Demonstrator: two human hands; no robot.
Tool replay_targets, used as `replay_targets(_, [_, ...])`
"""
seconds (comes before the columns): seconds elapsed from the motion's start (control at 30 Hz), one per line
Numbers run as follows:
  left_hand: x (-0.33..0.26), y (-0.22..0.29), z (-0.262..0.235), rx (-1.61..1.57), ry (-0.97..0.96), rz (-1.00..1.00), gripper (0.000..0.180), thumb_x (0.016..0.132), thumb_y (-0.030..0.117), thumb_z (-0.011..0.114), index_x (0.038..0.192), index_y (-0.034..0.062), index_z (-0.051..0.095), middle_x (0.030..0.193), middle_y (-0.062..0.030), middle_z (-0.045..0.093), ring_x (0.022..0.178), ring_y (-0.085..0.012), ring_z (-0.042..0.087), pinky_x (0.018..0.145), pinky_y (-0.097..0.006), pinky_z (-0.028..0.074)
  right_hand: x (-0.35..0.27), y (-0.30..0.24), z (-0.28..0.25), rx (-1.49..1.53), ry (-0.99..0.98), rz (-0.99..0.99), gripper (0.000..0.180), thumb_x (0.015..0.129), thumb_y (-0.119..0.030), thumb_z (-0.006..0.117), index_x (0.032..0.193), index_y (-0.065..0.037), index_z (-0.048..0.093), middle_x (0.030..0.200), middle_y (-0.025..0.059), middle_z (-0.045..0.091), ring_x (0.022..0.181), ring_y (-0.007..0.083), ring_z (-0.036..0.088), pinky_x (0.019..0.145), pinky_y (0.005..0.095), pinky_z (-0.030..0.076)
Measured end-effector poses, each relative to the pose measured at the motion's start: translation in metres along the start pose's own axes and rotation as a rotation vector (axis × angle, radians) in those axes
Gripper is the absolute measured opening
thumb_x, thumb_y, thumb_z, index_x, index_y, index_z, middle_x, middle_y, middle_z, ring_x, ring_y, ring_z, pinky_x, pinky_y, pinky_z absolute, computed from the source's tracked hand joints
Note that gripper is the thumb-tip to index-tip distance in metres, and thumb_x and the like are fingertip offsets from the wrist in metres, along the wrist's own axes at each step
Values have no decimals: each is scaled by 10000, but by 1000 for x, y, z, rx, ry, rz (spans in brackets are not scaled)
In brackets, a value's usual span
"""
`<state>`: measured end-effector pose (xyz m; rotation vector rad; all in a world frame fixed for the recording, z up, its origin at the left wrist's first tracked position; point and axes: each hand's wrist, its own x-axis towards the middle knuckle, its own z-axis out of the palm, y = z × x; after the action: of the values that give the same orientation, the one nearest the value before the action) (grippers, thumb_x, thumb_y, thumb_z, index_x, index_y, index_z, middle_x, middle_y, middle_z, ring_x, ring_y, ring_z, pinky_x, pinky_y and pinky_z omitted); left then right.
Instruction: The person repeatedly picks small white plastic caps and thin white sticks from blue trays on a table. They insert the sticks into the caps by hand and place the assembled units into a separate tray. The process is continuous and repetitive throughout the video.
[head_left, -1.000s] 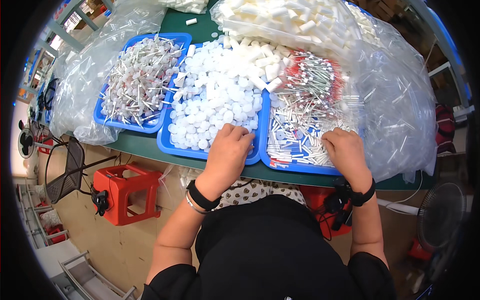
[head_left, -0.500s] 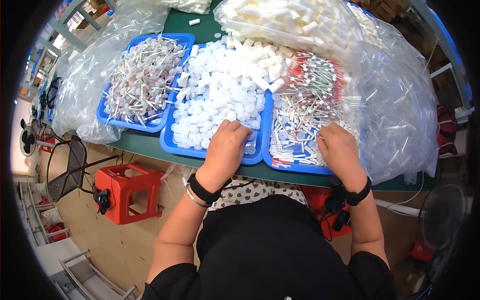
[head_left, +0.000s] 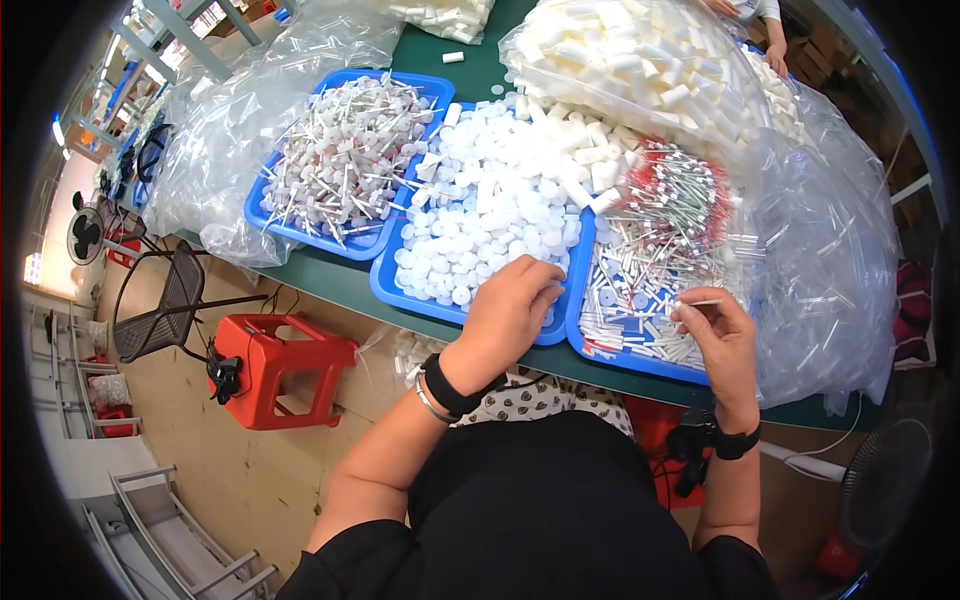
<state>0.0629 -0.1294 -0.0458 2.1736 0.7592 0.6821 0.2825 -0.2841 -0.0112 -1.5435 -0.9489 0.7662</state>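
My left hand (head_left: pixel 512 305) lies palm down on the near edge of the middle blue tray (head_left: pixel 400 296), its fingers curled into the heap of small white round caps (head_left: pixel 480 225); what they hold is hidden. My right hand (head_left: pixel 722 340) hovers over the right blue tray (head_left: pixel 640 362) and pinches a thin white stick (head_left: pixel 700 302) between thumb and fingertips. That tray is full of thin white and red-tipped sticks (head_left: pixel 655 240). White cylinders (head_left: pixel 585 165) lie at the far side of the caps.
A third blue tray (head_left: pixel 268 222) at the left holds white stemmed parts. Clear plastic bags (head_left: pixel 820 250) of parts crowd the green table (head_left: pixel 340 282), with a big bag of white cylinders (head_left: pixel 650 70) behind. A red stool (head_left: pixel 275 365) and black chair (head_left: pixel 165 305) stand below left.
My right hand has lifted a little off the stick tray and now pinches one stick. My left hand has stayed on the caps, shifting slightly.
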Motion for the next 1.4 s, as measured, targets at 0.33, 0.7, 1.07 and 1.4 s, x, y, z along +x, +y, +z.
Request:
replay_targets(0.33, [-23, 28, 32, -1479, -242, -683, 275, 986, 168, 539, 1189, -16, 563, 989, -102, 674, 895, -145, 678, 821, -236, 561, -11, -7, 33, 264, -72, 141, 128, 943, -75, 589, 1036, 9, 561, 902, 132, 687, 770, 155, 673, 662, 251, 531])
replay_targets(0.7, [-24, 25, 43, -1555, -182, -740, 260, 978, 153, 550, 1175, -17, 560, 1048, -101, 661, 905, -159, 679, 822, -244, 566, -10, -3, 32, 191, -61, 149, 137, 939, -87, 603, 1032, 10, 574, 884, 115, 684, 757, 141, 673, 658, 241, 526])
replay_targets(1.07, [-24, 22, 45, -1606, -166, -742, 261, 961, 147, 581, 1167, -11, 557, 1035, -93, 663, 899, -158, 678, 813, -249, 565, -13, -7, 29, 143, -99, 136, 132, 921, -60, 625, 1023, 17, 594, 853, 79, 677, 767, 129, 679, 670, 235, 534])
replay_targets(1.4, [-25, 21, 44, -1621, -220, -752, 270, 950, 140, 599, 1175, -5, 564, 1023, -73, 652, 897, -143, 667, 792, -241, 564, -14, -8, 29, -145, -154, -38, 76, 855, -13, 671, 923, 22, 672, 871, 81, 701, 761, 141, 679, 676, 258, 526])
